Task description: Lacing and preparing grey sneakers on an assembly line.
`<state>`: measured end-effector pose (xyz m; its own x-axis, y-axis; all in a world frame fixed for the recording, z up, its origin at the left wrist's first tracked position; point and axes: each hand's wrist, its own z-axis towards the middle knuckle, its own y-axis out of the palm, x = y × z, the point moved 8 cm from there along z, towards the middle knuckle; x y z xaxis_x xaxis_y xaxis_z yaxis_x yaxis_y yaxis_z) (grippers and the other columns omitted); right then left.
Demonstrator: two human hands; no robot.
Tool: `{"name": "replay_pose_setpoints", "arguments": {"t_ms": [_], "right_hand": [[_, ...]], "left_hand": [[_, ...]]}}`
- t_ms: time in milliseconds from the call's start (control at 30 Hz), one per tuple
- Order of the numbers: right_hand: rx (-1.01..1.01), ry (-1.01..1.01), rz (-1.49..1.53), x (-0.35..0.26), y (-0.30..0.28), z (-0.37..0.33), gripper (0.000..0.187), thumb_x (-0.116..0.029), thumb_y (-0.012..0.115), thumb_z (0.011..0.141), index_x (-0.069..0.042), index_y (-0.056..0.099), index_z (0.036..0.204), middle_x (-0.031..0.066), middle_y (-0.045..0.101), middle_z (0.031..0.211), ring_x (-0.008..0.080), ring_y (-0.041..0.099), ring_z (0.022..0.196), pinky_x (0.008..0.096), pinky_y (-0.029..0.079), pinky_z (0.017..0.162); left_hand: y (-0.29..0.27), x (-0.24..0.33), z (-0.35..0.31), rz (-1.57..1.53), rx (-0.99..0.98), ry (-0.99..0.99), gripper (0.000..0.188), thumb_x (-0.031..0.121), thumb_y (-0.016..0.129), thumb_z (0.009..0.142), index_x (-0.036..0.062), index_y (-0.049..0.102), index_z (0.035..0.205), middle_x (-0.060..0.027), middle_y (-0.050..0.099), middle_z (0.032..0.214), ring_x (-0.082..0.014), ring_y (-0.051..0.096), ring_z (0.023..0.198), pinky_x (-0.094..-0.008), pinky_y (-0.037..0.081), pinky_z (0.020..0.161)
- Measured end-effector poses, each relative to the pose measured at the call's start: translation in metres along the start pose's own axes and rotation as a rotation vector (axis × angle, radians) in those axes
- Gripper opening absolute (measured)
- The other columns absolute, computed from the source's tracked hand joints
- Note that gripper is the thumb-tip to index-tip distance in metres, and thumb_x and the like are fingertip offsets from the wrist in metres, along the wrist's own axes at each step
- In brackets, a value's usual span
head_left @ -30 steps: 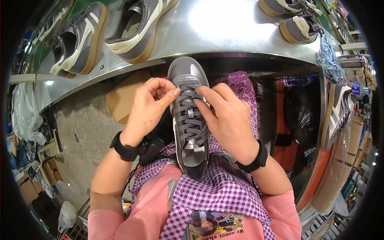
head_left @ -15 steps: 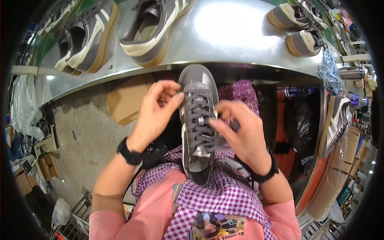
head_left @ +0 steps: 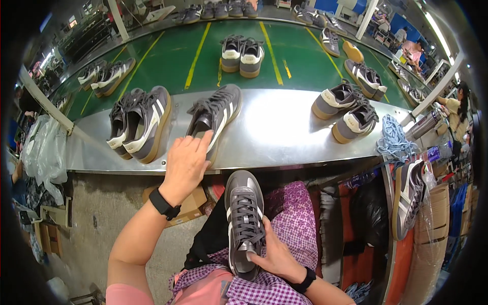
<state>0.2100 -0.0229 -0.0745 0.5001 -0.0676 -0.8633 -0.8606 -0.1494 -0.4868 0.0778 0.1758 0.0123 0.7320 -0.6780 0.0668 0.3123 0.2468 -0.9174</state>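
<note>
A dark grey sneaker (head_left: 245, 208) with pale side stripes and grey laces rests upright along my lap, toe pointing away. My right hand (head_left: 278, 255) grips it near the heel, the thumb at the collar opening. Ahead, on the metal ledge, stands a matching sneaker (head_left: 223, 109) with a gum-coloured sole. My left hand (head_left: 187, 156) has reached up to it and closes over its heel, fingers at the opening; the hand hides most of the heel.
Left on the ledge (head_left: 274, 147) stands a pair of sneakers (head_left: 145, 122), with another pair (head_left: 351, 119) to the right. Light blue laces (head_left: 396, 137) hang at the right end. Beyond runs a green conveyor belt (head_left: 173, 56) with more sneakers. A cardboard box (head_left: 188, 208) sits below.
My left hand has left the lap sneaker and moved forward to the sneaker on the ledge. My right hand has slid from the laces to the heel end. The view has tilted up.
</note>
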Motion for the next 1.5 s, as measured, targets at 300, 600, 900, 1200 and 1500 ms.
{"name": "replay_pose_setpoints", "arguments": {"t_ms": [300,600,900,1200,1500], "right_hand": [[0.165,-0.07,-0.003,0.005,-0.002,-0.011,0.079,-0.005,0.052,0.084,0.003,0.005,0.148,0.0306,0.061,0.106,0.0443,0.064,0.087,0.0409,0.051,0.074],[0.279,-0.058,-0.061,0.0,-0.005,-0.02,0.074,-0.008,0.051,0.085,-0.006,0.015,0.149,0.0303,0.054,0.124,0.0444,0.061,0.103,0.045,0.051,0.083],[0.362,0.132,0.045,-0.02,-0.074,0.089,0.065,-0.006,0.056,0.088,-0.001,0.022,0.144,0.0274,0.062,0.106,0.0427,0.064,0.094,0.0412,0.052,0.078],[0.452,-0.019,-0.143,0.016,-0.126,0.181,0.047,-0.026,0.054,0.094,-0.002,0.044,0.133,0.0247,0.063,0.092,0.0405,0.061,0.084,0.0455,0.048,0.076],[0.617,-0.104,-0.739,0.062,-0.185,0.204,0.043,-0.027,0.06,0.088,-0.005,0.055,0.124,0.0242,0.047,0.132,0.043,0.039,0.126,0.0504,0.033,0.103]], "left_hand": [[-0.021,0.038,-0.03,-0.157,-0.189,0.06,0.058,0.017,0.072,0.074,0.0226,0.055,0.128,-0.0056,0.055,0.07,-0.0259,0.057,0.062,-0.0383,0.045,0.057],[-0.015,0.029,-0.031,-0.226,-0.13,0.09,0.061,0.015,0.068,0.077,0.0219,0.051,0.135,-0.006,0.055,0.068,-0.025,0.057,0.059,-0.0382,0.046,0.059],[-0.014,0.021,-0.029,-0.324,-0.307,0.09,0.077,0.025,0.074,0.073,0.0219,0.041,0.142,-0.0091,0.061,0.077,-0.0304,0.062,0.071,-0.0404,0.048,0.063],[0.006,0.017,-0.024,-0.128,-0.293,0.102,0.053,0.056,0.08,0.057,0.0226,0.071,0.097,-0.0084,0.053,0.076,-0.0255,0.06,0.067,-0.0365,0.044,0.055],[0.003,-0.116,0.123,-0.127,-0.169,-0.063,0.062,0.061,0.08,0.054,0.0107,0.073,0.089,-0.0115,0.063,0.085,-0.029,0.063,0.072,-0.0389,0.05,0.066]]}}
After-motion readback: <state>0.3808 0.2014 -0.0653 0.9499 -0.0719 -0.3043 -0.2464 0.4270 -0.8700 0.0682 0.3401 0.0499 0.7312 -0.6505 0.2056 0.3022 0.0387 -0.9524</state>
